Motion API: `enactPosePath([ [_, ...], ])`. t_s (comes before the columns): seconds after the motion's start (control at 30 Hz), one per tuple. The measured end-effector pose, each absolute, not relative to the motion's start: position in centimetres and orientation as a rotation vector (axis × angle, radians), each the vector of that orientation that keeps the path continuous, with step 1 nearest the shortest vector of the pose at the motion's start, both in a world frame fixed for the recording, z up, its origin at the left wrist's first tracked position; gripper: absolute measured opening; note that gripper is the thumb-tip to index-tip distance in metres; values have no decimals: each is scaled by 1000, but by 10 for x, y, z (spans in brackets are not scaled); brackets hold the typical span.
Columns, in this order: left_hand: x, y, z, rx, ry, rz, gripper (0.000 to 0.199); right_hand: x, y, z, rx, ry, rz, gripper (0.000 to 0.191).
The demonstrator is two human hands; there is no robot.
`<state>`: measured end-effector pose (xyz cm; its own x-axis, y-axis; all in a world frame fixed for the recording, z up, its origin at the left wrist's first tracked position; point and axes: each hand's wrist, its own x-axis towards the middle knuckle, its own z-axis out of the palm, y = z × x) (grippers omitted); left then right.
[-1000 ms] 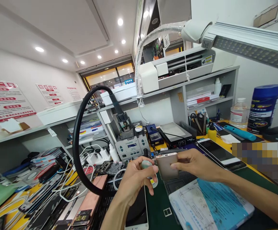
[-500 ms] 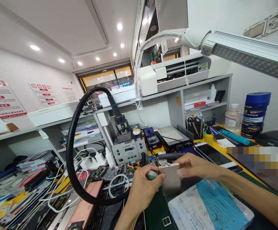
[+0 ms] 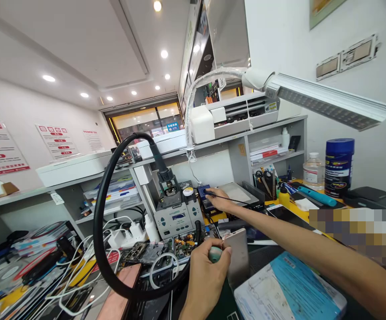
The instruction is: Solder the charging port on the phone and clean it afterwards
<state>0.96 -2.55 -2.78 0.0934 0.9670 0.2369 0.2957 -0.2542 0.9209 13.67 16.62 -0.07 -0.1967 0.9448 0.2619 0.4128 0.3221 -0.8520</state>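
My left hand (image 3: 208, 273) is closed, pinching the edge of a gold-backed phone (image 3: 237, 255) held upright above the bench. A rounded pale green piece (image 3: 215, 254) pokes out between the same thumb and fingers; its other end is hidden in the grip. My right arm is stretched toward the back. There my right hand (image 3: 219, 199) has its bent fingers at the blue top (image 3: 203, 191) of a small soldering station, beside a thin black cable (image 3: 228, 197). Whatever those fingertips hold is too small to make out.
A thick black hose (image 3: 97, 222) loops up on the left from the grey hot-air station (image 3: 178, 218). A plastic-wrapped blue and white box (image 3: 289, 289) lies at front right. Circuit boards (image 3: 184, 246) and white cables (image 3: 79, 271) crowd the left; an LED lamp (image 3: 329, 104) overhangs the right.
My right hand has let go of the phone and reached away to the blue-topped station at the back. My left hand still holds the phone and the green piece.
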Motion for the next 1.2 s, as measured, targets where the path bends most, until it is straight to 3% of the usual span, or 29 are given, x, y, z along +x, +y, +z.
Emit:
enactPosePath([
  [0.17, 7, -24, -31, 1638, 1264, 1172, 23, 142, 169, 12, -1131, -1707, 751, 32],
  [0.47, 7, -27, -31, 1609, 1254, 1165, 23, 229, 102, 39, -940, -1193, 972, 31],
  [0.7, 10, -28, -36, 1590, 1343, 1202, 22, 254, 64, 26, -759, -998, 1342, 16],
  [0.87, 13, -28, -35, 1595, 1358, 1243, 23, 255, 44, 18, -691, -1018, 1461, 19],
  [1.2, 11, -28, -32, 1514, 1374, 1224, 22, 257, 36, 9, -763, -1092, 1391, 16],
])
